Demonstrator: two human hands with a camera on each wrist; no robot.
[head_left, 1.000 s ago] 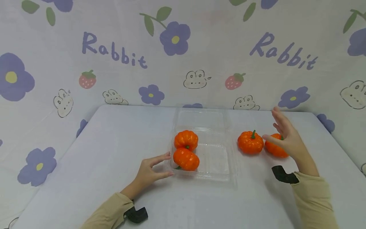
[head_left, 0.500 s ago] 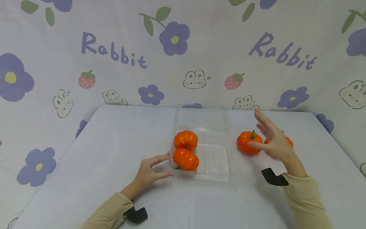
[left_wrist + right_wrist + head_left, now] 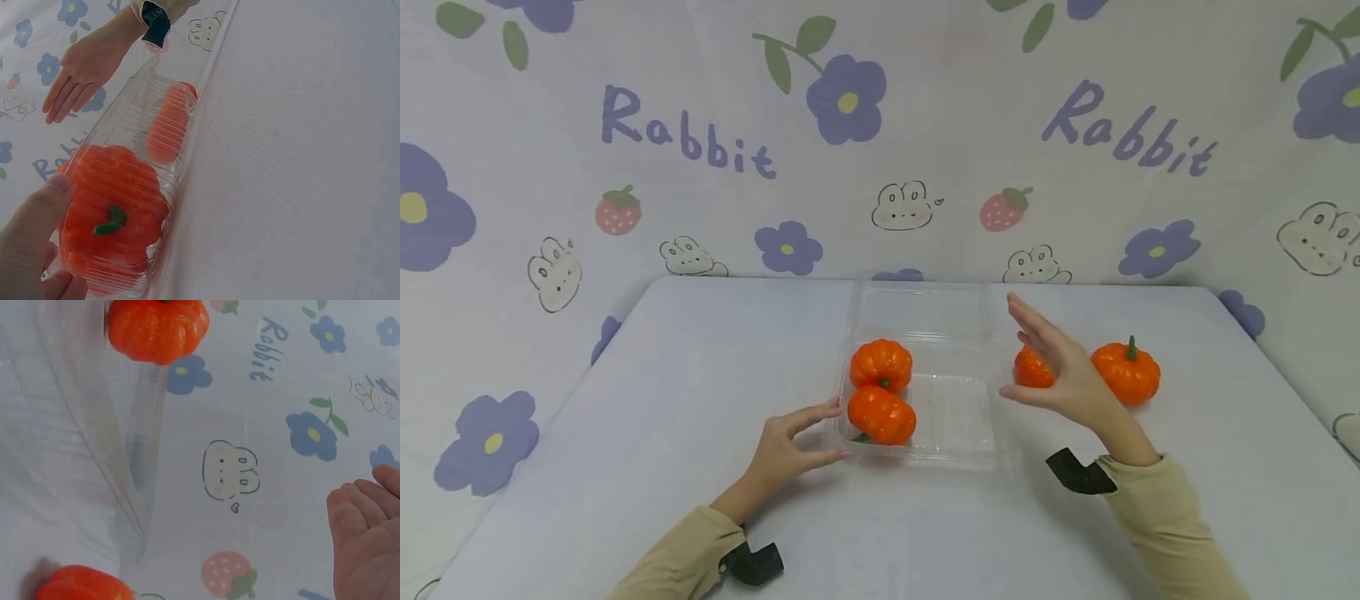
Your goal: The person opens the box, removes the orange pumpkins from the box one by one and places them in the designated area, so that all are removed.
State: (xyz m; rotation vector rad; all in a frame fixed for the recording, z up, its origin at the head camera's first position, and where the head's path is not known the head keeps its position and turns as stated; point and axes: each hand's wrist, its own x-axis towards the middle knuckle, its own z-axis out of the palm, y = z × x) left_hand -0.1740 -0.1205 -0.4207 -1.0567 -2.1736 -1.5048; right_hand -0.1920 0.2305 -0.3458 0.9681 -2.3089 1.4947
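Note:
A clear plastic clamshell box [image 3: 955, 417] lies unfolded on the table, its lid toward the back. In its left half sit two orange toy pumpkins, one farther back [image 3: 881, 365] and one in front [image 3: 882, 415] lying on its side. My left hand [image 3: 786, 442] touches the box's front left corner, thumb and fingers spread apart along the rim [image 3: 65, 178]. To the right of the box, my right hand [image 3: 1067, 375] hovers with fingers extended, holding nothing. It partly covers a third pumpkin [image 3: 1033, 367]. Another pumpkin [image 3: 1126, 372], green stem up, stands to its right.
The white table [image 3: 685, 358] ends at a wall cloth [image 3: 700, 50] printed with flowers, rabbits and strawberries. The open lid [image 3: 921, 310] lies near the table's back edge. Black mounts [image 3: 1081, 472] sit at both wrists.
My right hand has moved left, from over the far right pumpkin to over the one beside the box. The left hand stays at the box corner. The head view has shifted slightly.

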